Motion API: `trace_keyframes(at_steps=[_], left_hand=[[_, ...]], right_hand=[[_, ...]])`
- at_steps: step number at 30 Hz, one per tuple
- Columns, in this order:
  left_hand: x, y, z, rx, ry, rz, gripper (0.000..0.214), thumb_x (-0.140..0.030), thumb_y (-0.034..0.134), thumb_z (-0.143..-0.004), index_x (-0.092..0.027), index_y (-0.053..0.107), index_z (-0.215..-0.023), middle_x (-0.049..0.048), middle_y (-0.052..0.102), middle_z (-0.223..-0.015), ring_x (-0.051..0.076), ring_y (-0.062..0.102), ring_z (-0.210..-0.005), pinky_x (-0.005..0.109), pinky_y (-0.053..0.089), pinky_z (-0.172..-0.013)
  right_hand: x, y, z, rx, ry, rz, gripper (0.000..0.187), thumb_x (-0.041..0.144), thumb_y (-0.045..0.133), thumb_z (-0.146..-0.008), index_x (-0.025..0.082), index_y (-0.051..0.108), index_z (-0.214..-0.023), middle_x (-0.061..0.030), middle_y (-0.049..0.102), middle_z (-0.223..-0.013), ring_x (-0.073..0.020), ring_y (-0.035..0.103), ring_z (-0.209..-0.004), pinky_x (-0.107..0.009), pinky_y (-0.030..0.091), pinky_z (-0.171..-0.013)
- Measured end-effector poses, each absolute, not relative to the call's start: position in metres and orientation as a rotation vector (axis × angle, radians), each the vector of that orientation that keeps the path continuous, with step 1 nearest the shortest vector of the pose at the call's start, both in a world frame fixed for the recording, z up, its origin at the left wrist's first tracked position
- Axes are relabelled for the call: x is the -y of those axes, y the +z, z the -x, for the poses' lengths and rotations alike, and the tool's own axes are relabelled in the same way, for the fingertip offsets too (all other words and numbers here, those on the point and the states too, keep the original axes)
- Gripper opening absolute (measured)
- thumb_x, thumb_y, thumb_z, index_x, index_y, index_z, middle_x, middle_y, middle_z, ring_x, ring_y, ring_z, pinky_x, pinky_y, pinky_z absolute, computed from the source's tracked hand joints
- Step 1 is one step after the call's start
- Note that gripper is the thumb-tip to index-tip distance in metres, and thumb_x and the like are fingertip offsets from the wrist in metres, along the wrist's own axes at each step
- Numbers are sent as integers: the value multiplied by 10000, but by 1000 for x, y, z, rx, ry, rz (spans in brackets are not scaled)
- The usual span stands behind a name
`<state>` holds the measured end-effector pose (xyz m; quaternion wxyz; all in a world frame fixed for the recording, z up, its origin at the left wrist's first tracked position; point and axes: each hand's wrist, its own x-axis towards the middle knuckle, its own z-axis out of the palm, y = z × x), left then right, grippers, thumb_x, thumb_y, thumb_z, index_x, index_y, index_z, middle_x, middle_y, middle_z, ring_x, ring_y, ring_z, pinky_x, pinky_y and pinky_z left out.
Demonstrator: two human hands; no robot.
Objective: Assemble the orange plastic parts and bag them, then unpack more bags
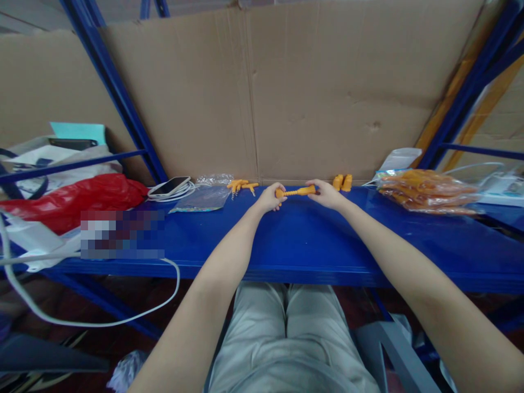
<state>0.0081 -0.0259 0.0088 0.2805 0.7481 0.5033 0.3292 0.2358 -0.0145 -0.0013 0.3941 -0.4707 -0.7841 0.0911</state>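
Above the blue tabletop (303,240), an orange plastic piece with a ribbed, narrow middle (295,191) is held level between my two hands. My left hand (269,198) has its fingers closed around the left end. The fingers of my right hand (326,194) grip the right end. Several small orange parts with metal tips (241,185) lie to the left of my left hand, near the cardboard. Just beyond my right hand stand two short orange pieces (342,183), side by side.
Left of the hands lie a clear plastic bag (202,197), a phone (172,186) on a coiled white cable and a red bag (85,199). On the right is a clear bag of orange parts (421,191). A cardboard sheet (327,93) stands behind, between blue posts (118,103).
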Motion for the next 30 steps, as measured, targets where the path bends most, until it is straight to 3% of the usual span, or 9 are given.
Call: trace_keyframes(at_steps=[4, 9, 13, 17, 21, 25, 30], left_hand=[[23, 8, -4, -1452, 839, -2122, 232, -120, 652, -840, -211, 538, -1019, -63, 560, -656, 62, 542, -503, 171, 451, -547], [23, 9, -3, -1559, 834, -2270, 256, -143, 706, -797, -219, 580, -1006, -35, 610, -712, 101, 603, -641, 201, 468, -679], [24, 9, -3, -1577, 846, -2326, 252, -145, 714, -784, -226, 599, -993, -26, 627, -739, 123, 615, -716, 220, 465, -739], [24, 10, -5, -1575, 836, -2344, 240, -139, 713, -778, -229, 614, -977, -31, 625, -720, 134, 616, -738, 233, 464, -757], [25, 10, -6, -1575, 832, -2338, 242, -126, 712, -774, -220, 626, -979, -35, 620, -686, 136, 612, -717, 244, 462, -762], [24, 9, -6, -1558, 860, -2335, 246, -120, 721, -759, -224, 629, -962, -41, 610, -669, 136, 599, -712, 247, 459, -760], [22, 7, -5, -1540, 881, -2303, 243, -122, 725, -755, -224, 626, -953, -42, 609, -674, 130, 586, -691, 247, 455, -750]], right_hand=[[15, -2, -236, 1933, 403, 1203, 427, 122, 614, -795, 156, 605, -1221, -131, 630, -1258, -202, 701, -919, -380, 569, -870], [17, -1, -238, 1862, 508, 1244, 390, 165, 670, -809, 147, 624, -1196, -148, 655, -1204, -234, 703, -956, -413, 575, -881], [20, 1, -239, 1750, 737, 1245, 355, 203, 671, -850, 142, 618, -1196, -157, 687, -1132, -219, 729, -806, -419, 601, -825], [28, 6, -241, 1732, 806, 1311, 317, 374, 687, -860, 159, 660, -1091, -122, 735, -965, -226, 732, -770, -395, 606, -781], [35, 10, -240, 1710, 858, 1361, 404, 535, 636, -856, 146, 671, -955, -109, 740, -855, -181, 715, -690, -325, 592, -734], [35, 11, -235, 1677, 915, 1358, 494, 643, 591, -823, 152, 622, -778, -105, 706, -682, -178, 672, -583, -347, 582, -671], [38, 13, -233, 1630, 969, 1394, 482, 644, 544, -858, 167, 598, -809, -88, 690, -642, -176, 672, -580, -316, 551, -631]])
